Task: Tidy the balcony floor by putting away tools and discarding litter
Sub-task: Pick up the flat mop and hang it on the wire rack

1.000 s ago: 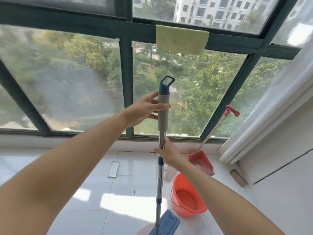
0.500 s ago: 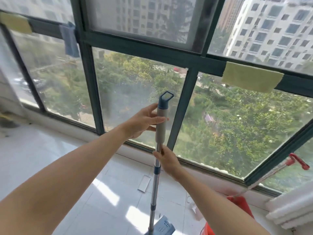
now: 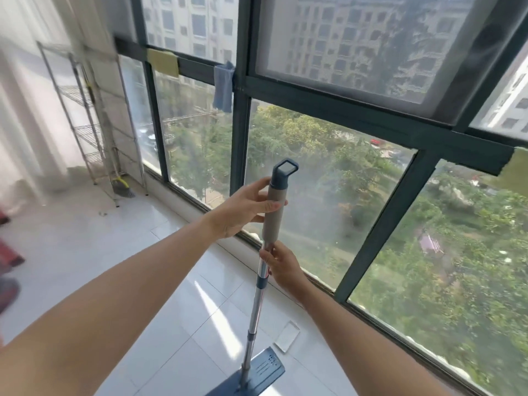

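Observation:
I hold a flat mop (image 3: 254,310) upright in front of the window. Its beige grip with a blue loop cap is at centre, and its blue flat head (image 3: 257,372) rests on the white floor tiles at the bottom. My left hand (image 3: 243,207) wraps the beige grip near the top. Just below the grip, my right hand (image 3: 281,264) pinches the metal pole. A small white flat piece (image 3: 287,336) lies on the floor beside the mop head, near the window sill.
A wire shelf rack (image 3: 85,121) stands in the far left corner with a broom (image 3: 121,184) leaning at it. A yellow cloth (image 3: 163,62) and a blue cloth (image 3: 223,88) hang on the window frame. Dark red objects (image 3: 8,252) sit at the left edge.
My view has swung left along the balcony: the orange bucket and red dustpan have left the frame, and the rack and broom have come in. Both hands keep the same hold on the mop.

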### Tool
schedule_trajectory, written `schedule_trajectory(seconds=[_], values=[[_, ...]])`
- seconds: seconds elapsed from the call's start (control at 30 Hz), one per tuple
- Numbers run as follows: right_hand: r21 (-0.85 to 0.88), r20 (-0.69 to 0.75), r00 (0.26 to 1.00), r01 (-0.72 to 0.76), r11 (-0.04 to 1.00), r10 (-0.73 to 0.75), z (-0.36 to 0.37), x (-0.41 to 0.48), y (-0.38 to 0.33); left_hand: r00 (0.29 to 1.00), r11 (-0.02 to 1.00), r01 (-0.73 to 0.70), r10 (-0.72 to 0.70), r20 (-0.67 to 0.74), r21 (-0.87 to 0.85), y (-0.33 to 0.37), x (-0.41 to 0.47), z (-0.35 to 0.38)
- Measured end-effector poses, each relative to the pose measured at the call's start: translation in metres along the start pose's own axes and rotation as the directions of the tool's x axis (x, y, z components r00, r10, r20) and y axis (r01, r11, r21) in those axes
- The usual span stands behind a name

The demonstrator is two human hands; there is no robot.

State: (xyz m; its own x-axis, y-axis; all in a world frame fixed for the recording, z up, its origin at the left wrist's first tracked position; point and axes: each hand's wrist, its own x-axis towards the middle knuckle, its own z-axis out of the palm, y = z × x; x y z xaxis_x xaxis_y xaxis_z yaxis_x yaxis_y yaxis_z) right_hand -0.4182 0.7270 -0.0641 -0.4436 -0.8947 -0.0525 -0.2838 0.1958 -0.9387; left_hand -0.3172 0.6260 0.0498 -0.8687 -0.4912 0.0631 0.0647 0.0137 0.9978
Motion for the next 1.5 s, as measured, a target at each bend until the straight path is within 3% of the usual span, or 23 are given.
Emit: schedule_trajectory(seconds=[0.3, 0.43, 0.73, 0.97, 1.13, 1.27, 1.5], values=[[0.011, 0.156, 0.987, 0.021, 1.000, -0.022, 0.026, 0.100, -0.005, 0.971, 0.999, 0.009, -0.017, -0.238, -0.034, 0.006, 0.055, -0.075], [0.032, 0.225, 0.974, 0.027, 0.999, -0.033, 0.026, 0.144, -0.013, 0.961, 1.000, -0.016, 0.016, -0.275, 0.002, 0.015, 0.086, -0.095], [0.057, 0.401, 0.913, 0.050, 0.997, -0.069, 0.052, 0.231, -0.026, 0.864, 0.996, -0.090, 0.089, -0.495, 0.021, 0.010, 0.118, -0.147], [-0.016, 0.398, 0.906, 0.165, 0.986, -0.145, 0.095, 0.300, -0.037, 0.782, 0.991, -0.133, 0.123, -0.612, 0.028, 0.012, 0.134, -0.206], [0.032, 0.386, 0.920, 0.059, 0.998, -0.066, 0.149, 0.351, -0.037, 0.737, 0.988, -0.157, 0.123, -0.665, 0.009, 0.003, 0.145, -0.267], [0.070, 0.404, 0.913, 0.030, 0.997, -0.056, 0.201, 0.405, -0.028, 0.729, 0.986, -0.164, 0.135, -0.671, 0.021, -0.002, 0.147, -0.321], [0.080, 0.394, 0.914, 0.074, 0.994, -0.100, 0.272, 0.460, -0.083, 0.721, 0.990, -0.141, 0.114, -0.684, 0.017, 0.010, 0.153, -0.426]])
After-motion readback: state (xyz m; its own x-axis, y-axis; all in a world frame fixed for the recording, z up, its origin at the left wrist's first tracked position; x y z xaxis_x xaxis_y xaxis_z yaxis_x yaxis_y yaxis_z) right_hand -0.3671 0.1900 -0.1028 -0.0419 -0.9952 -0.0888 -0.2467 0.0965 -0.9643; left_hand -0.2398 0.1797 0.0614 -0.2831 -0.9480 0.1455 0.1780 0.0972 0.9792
